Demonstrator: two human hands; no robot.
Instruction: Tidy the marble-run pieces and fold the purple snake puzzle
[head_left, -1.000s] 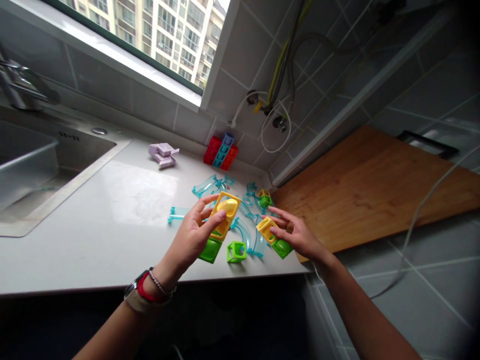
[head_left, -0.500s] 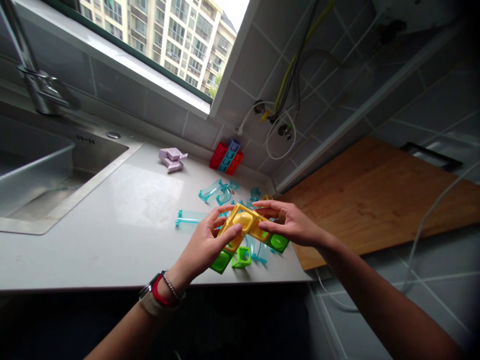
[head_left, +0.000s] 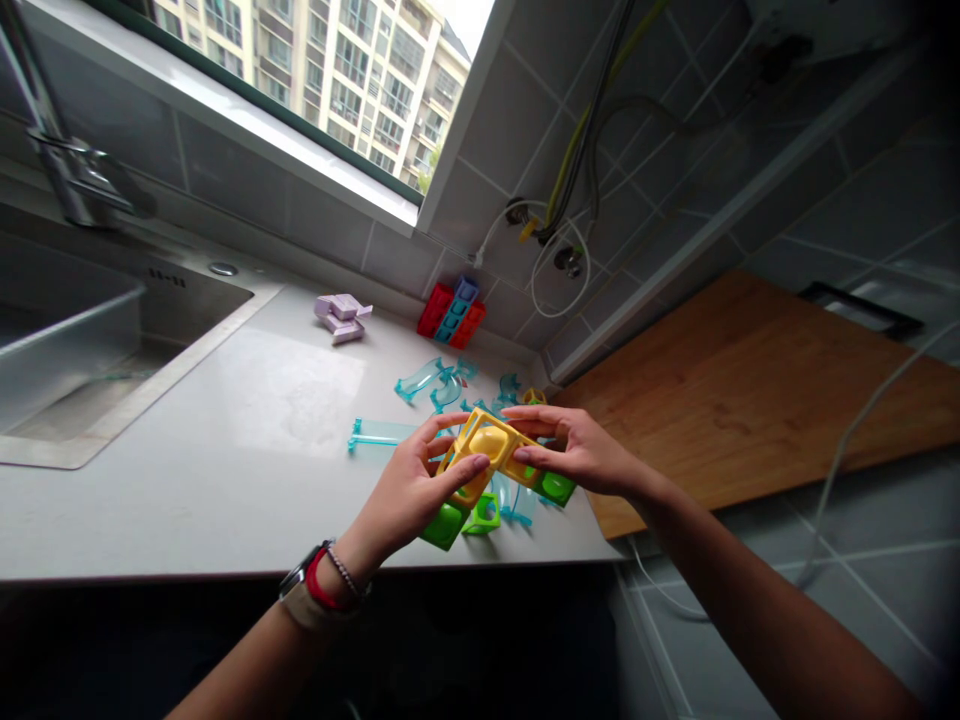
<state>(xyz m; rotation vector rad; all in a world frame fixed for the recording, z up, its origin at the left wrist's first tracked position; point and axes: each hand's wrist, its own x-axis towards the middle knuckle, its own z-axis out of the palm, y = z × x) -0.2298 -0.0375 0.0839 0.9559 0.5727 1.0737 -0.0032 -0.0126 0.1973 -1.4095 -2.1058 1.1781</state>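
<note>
Yellow blocks (head_left: pixel 489 443) with rounded insides are held up over the counter, green blocks (head_left: pixel 556 486) at both their lower ends. My left hand (head_left: pixel 409 485) grips the left part, thumb on the yellow face. From the right, my right hand (head_left: pixel 581 450) pinches the right yellow block between thumb and fingers. Just below the held blocks, a loose green cube frame (head_left: pixel 483 513) sits on the counter. Clear blue track pieces (head_left: pixel 421 381) lie behind the hands, partly hidden by them.
The white counter (head_left: pixel 225 510) has a sink (head_left: pixel 169 345) and faucet (head_left: pixel 75 170) at its left. Purple pieces (head_left: pixel 343 317) and red and blue blocks (head_left: pixel 452 313) stand near the wall. A wooden board (head_left: pixel 720 400) is at the right, below hanging cables (head_left: pixel 577 150).
Both hands keep their grip. The yellow block in my left hand has tilted slightly. The whole view has shifted a little.
</note>
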